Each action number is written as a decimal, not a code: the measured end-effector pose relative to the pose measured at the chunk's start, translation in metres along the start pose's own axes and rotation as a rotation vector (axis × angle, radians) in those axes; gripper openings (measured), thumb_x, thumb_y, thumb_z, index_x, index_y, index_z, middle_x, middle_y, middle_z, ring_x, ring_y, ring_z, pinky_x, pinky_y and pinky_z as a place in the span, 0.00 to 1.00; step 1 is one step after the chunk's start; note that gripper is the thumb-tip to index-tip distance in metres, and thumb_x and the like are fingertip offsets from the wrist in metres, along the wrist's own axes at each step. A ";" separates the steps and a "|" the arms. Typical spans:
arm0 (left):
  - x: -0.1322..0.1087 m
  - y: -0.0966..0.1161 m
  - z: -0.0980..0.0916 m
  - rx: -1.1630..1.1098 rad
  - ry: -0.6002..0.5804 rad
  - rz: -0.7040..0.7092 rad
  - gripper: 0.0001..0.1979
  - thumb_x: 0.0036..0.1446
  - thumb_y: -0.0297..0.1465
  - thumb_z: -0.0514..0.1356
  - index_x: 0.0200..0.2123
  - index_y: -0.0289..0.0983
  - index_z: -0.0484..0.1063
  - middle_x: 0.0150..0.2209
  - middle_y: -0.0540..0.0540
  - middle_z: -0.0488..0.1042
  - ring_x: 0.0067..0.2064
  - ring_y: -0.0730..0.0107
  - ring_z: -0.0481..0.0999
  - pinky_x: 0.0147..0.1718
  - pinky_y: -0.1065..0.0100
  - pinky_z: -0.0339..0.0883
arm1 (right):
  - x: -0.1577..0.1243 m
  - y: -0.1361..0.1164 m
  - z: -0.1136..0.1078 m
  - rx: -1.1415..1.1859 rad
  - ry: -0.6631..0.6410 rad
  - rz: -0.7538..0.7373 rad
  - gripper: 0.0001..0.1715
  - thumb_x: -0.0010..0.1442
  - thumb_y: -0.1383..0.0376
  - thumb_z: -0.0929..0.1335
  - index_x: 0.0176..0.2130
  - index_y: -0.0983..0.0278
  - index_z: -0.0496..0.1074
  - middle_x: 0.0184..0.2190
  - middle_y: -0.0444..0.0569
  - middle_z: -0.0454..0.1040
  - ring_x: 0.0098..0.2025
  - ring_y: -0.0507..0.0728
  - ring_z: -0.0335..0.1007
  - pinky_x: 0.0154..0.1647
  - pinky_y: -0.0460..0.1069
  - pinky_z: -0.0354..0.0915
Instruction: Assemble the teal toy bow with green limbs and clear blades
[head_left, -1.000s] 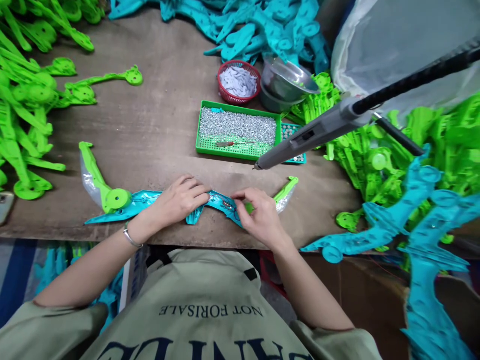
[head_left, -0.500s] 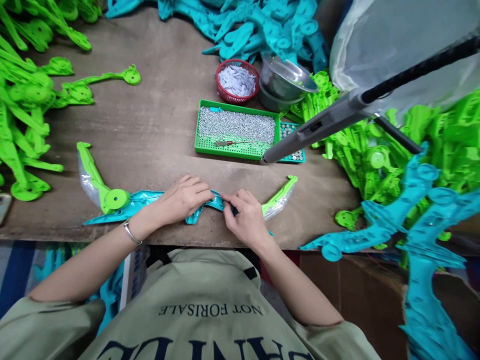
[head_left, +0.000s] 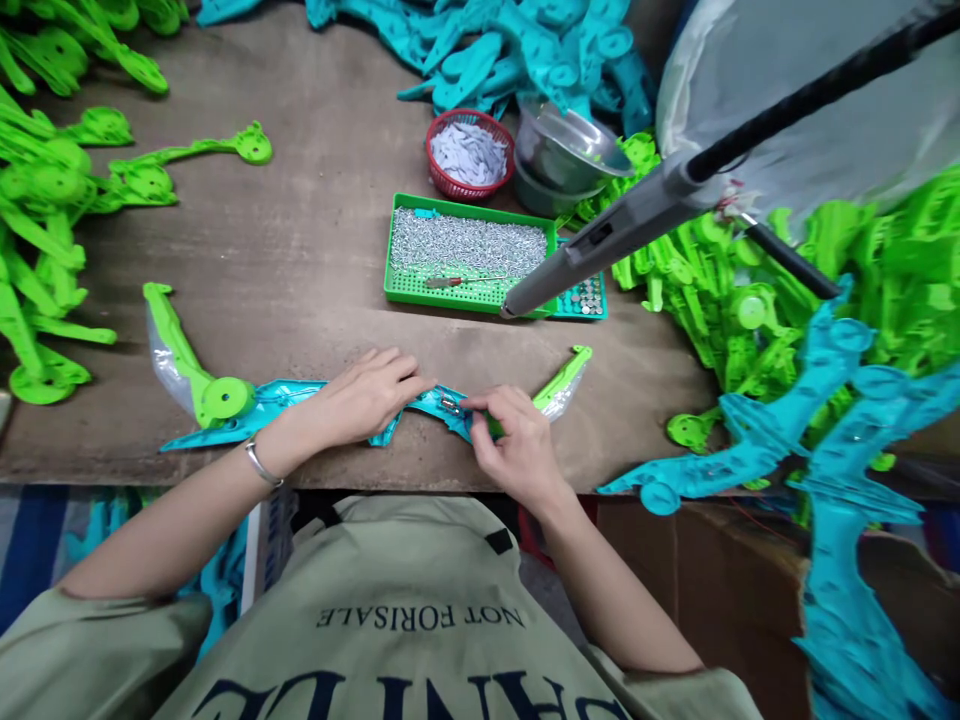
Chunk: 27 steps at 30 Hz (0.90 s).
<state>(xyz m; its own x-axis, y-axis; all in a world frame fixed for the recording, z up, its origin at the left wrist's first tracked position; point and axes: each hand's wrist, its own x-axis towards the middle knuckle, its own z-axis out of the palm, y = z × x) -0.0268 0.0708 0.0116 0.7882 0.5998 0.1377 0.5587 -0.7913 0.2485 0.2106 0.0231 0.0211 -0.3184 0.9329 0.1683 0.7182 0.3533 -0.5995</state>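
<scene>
A long blue plastic shell (head_left: 285, 408) lies hollow side up along the table's front edge. Green arms with clear plastic stick out from it, a left one (head_left: 174, 335) and a right one (head_left: 564, 382). My left hand (head_left: 371, 395) is closed over the shell's middle, its fingertips pressing on the rim. On the shell's right part, my right hand (head_left: 514, 435) curls its fingers round the edge near the right green arm. Its index fingertip is beside a small metallic and dark part (head_left: 450, 405) inside the hollow. What lies under both palms is hidden.
A green tray (head_left: 472, 290) holds many small screws and a screwdriver. Behind it are a red basket (head_left: 469, 185) of whitish pieces and metal bowls (head_left: 562, 150). A grey powered-tool shaft (head_left: 600, 240) hangs overhead. Green parts (head_left: 52, 220) and blue parts (head_left: 510, 50) are piled around.
My right hand has shifted right along the shell, uncovering the small metallic part. My left hand stays nearly in place. The view has shifted slightly.
</scene>
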 end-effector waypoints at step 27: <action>0.004 0.000 -0.006 -0.010 -0.090 -0.023 0.16 0.70 0.31 0.49 0.50 0.39 0.75 0.40 0.42 0.71 0.40 0.62 0.68 0.40 0.62 0.64 | -0.004 0.005 0.016 -0.140 0.036 -0.223 0.07 0.63 0.73 0.66 0.39 0.63 0.72 0.37 0.51 0.74 0.38 0.58 0.65 0.37 0.53 0.59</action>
<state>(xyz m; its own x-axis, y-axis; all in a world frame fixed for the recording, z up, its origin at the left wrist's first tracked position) -0.0254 0.0738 0.0179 0.7956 0.6042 0.0451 0.5745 -0.7759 0.2606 0.2058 0.0197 0.0051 -0.4575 0.8322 0.3134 0.7122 0.5539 -0.4312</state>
